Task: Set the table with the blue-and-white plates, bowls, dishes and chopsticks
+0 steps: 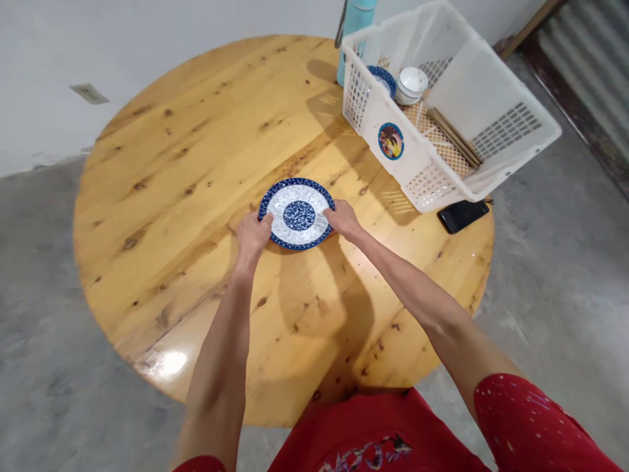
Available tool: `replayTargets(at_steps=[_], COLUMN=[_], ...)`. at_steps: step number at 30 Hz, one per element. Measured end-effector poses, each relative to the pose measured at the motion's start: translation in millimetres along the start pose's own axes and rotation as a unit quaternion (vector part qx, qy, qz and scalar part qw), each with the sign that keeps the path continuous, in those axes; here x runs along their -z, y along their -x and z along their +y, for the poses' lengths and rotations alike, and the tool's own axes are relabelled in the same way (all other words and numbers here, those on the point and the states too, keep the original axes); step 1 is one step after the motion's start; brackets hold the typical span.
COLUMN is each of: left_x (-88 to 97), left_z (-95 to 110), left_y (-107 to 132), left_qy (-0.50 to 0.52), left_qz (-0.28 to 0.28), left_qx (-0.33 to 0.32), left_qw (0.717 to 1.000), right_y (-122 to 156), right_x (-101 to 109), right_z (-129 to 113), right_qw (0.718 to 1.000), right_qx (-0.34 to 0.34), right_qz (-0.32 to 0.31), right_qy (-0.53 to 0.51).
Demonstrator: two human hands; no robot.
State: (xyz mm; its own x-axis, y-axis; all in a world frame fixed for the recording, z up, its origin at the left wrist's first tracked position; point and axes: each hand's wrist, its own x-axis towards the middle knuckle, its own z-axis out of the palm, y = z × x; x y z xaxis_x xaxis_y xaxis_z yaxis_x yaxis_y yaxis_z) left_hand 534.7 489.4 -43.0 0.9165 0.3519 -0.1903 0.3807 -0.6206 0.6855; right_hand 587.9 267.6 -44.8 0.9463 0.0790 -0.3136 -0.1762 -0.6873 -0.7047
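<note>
Blue-and-white plate (297, 214) sits level between the two hands, over the middle of the round wooden table (196, 157). Whether its underside touches the wood cannot be told. The left hand (253, 236) is closed on the plate's near-left rim, with the thumb lying over the dark blue border and the fingers tucked below the edge. The right hand (344, 219) is closed on the opposite, right-hand rim in the same way, knuckles up. The plate's patterned face, with a blue centre disc and a pale ring around it, is left uncovered between them.

A black phone (463, 215) lies flat near the table edge, to the right of the right hand and well apart from it. Beyond the phone, up and to the right of the grip, stands a white plastic basket (491, 85) with a round colourful sticker (391, 141) on the wall facing the hands. Inside it are a small blue-rimmed dish (382, 78), a white bowl (413, 84) just beside that dish, and a bundle of chopsticks (455, 137) lying along the floor of the basket. A teal bottle (356, 26) stands against the basket's far-left corner. Both forearms reach forward from red clothing (373, 432) at the near edge of the table.
</note>
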Motion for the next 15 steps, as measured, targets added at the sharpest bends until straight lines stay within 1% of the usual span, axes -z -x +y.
replayTargets(at_steps=[2,3,7,11,15], left_x=[7.5,11.4,21.8,20.2,12.7], left_z=[6.6,10.1,20.9,25.9,23.5], left_y=[3.6,6.4,19.4,25.5,17.4], left_qy=[-0.056,-0.079,-0.141,-0.171,-0.181], left_qz=[0.011,0.020,0.064,0.075,0.085], left_qx=[-0.006,-0.006,0.019,0.030,0.041], left_qw=[0.998,0.997,0.988,0.982,0.979], right_y=[3.7,6.5,20.4,30.7,31.9], right_x=[4.4,6.5,12.0,13.4,12.1], right_z=[-2.8,-3.7,-4.3,-6.5,-11.7], right_qw=[0.998,0.997,0.990,0.988,0.988], right_qx=[-0.007,-0.002,0.032,0.037,0.028], right_qz=[-0.009,-0.001,0.056,0.076,0.107], right_qy=[0.058,0.080,0.126,0.130,0.105])
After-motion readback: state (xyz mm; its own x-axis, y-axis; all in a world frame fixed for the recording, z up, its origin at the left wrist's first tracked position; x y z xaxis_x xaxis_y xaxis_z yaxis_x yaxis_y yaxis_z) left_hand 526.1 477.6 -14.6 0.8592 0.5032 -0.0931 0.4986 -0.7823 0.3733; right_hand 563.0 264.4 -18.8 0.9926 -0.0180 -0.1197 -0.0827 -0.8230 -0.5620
